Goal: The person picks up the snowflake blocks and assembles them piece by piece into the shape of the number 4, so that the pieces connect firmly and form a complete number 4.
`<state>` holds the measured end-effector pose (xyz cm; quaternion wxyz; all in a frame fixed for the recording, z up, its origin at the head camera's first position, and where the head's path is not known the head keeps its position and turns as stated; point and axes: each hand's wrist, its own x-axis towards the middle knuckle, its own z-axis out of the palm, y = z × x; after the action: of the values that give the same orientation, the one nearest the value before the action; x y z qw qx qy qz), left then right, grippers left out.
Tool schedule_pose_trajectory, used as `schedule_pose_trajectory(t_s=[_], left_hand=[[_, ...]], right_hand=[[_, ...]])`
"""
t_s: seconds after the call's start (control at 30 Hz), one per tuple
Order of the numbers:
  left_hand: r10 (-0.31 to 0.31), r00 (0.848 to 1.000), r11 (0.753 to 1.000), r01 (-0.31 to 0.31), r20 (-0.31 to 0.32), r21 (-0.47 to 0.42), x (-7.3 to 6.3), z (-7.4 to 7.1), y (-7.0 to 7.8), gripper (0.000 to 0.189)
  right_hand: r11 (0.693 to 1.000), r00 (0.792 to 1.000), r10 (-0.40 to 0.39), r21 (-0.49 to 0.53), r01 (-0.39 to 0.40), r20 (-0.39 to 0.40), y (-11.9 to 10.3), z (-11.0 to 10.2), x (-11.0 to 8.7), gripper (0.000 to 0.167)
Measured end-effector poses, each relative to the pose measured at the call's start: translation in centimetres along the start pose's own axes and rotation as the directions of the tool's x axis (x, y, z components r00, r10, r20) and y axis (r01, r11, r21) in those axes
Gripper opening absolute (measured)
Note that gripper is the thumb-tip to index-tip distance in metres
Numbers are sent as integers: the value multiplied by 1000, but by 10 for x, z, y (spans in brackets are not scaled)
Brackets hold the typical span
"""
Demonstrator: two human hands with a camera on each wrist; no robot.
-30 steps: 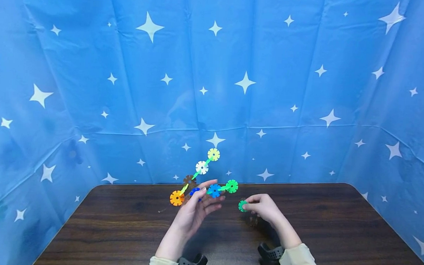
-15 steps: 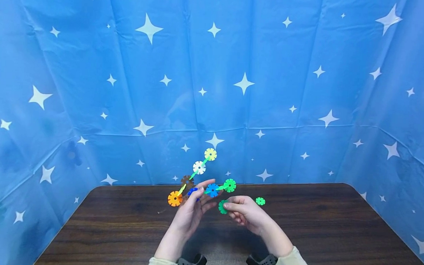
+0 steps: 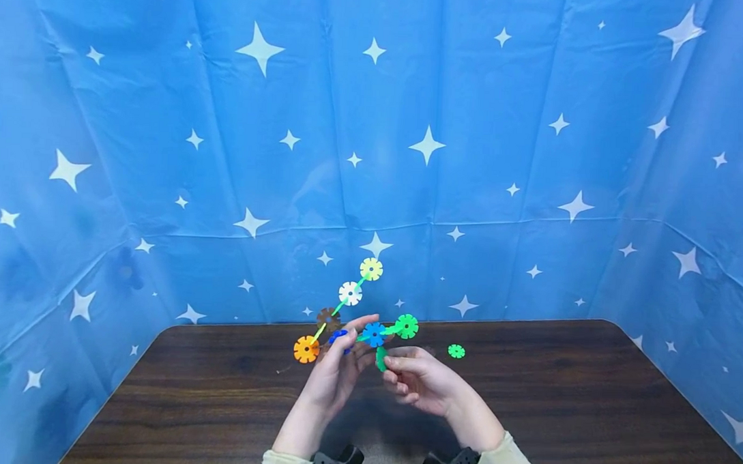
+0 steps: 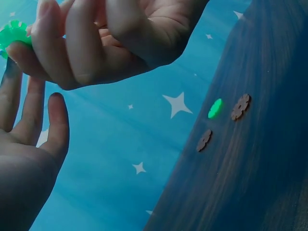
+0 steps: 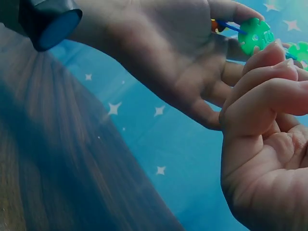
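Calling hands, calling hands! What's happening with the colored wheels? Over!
Left hand holds wheel chain. Right hand pinches green wheel near lighter blue wheel; contact unclear. Nothing visibly blocking them.

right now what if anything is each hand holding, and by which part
Left hand: the disc chain, at its dark blue disc. Right hand: a green disc, by its edge.

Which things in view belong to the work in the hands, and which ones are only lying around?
In the work:
chain of discs, held by the left hand
green disc, pinched by the right hand

Lying around, perhaps for later:
light green disc, on the table
two brown discs, near it
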<state>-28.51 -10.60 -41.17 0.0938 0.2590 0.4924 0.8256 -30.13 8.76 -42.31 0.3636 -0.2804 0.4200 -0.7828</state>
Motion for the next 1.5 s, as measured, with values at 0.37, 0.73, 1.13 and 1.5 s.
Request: schedule_pose_trajectory(t_s=[0.37,0.73,1.13,1.5], left_hand=[[18,999,999,-16,42,-44,-1,1,-1,37],[29,998,998,-26,53,-59,1,2,-2,35],[62,995,991,-51,81,-125,1,3,-9,37],[51,998,992,-45,44,-116,1,10,-14,34]], right_hand=[[990,994,-9,138,-6,108,4,2,1,29],[989,992,-22,145,4,123,3,2,2,34],[982,989,-36,188,9,141,0,4,5,26],[979,989,-68,197,41,133,-1,5,2,28]])
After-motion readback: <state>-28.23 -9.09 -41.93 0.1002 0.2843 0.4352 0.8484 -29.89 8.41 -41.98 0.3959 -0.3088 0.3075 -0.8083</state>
